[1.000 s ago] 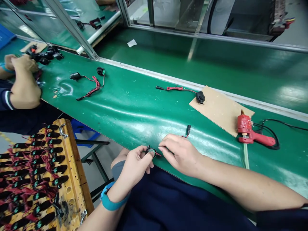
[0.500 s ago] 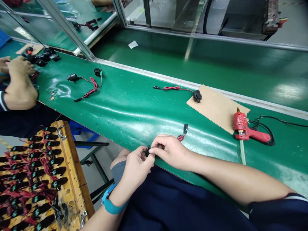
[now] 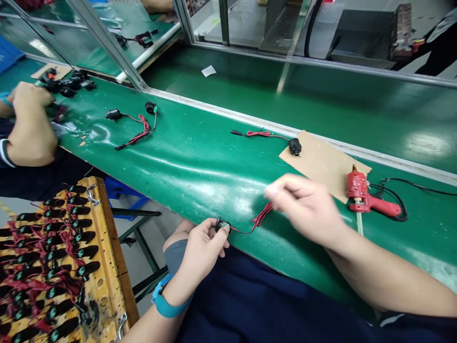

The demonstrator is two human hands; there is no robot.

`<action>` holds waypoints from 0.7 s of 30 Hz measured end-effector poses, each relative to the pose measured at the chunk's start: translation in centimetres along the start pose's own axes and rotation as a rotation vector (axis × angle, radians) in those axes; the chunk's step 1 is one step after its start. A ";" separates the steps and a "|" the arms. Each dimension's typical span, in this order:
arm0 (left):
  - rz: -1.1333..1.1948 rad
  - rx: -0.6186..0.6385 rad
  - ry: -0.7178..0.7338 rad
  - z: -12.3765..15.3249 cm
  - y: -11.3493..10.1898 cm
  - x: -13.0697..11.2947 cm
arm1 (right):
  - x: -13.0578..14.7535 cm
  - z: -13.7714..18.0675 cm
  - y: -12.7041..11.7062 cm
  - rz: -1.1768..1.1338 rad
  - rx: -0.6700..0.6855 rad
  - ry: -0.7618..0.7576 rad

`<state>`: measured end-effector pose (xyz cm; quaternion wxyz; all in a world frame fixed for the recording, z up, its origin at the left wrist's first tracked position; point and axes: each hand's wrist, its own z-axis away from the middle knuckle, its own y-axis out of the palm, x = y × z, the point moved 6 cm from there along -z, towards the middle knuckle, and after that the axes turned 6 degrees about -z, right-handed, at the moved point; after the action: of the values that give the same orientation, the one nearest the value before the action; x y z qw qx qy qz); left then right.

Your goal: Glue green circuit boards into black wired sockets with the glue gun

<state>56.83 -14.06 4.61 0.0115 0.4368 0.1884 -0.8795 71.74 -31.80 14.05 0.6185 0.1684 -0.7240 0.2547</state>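
Note:
Pinched between the fingertips of my left hand [image 3: 205, 243] at the bench edge is a small round black part with a green circuit board [image 3: 223, 226], its board side up. A red and black cable [image 3: 262, 215] runs from it to the right, gathered in a bundle. Above the bundle's far end hovers my right hand [image 3: 307, 207], blurred by motion, fingers partly curled; whether it holds anything is unclear. The cable's black plug is hidden behind it. Farther right lies a red hot glue gun [image 3: 358, 191] with a glue stick in its back.
Brown cardboard [image 3: 321, 159] lies beneath the glue gun's tip, a wired black part [image 3: 294, 146] on its left corner. More wired parts [image 3: 143, 126] lie left. A wooden tray [image 3: 116, 267] of wired pieces stands lower left. A co-worker's arm [image 3: 32, 124] rests at far left.
My right hand has left the part and moved right, over the cable. The circuit board and cable now show in my left hand, which stays in place.

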 end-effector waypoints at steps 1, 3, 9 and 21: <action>-0.013 -0.015 0.011 0.0 -0.1 -0.1 | -0.2 0.3 1.3 0.100 0.113 -0.017; -0.045 -0.040 0.023 0.1 -0.2 -0.1 | -0.8 1.1 3.8 0.233 0.297 -0.073; -0.035 -0.019 0.041 0.2 -0.1 0.2 | -2.4 2.5 7.1 0.275 0.447 -0.078; -0.231 -0.199 0.259 1.3 0.1 -0.8 | -4.1 2.8 8.0 0.279 0.392 0.100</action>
<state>56.38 -14.72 5.95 -0.0707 0.5185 0.3232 -0.7885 65.72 -27.20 8.46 0.5679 0.1708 -0.6455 0.4813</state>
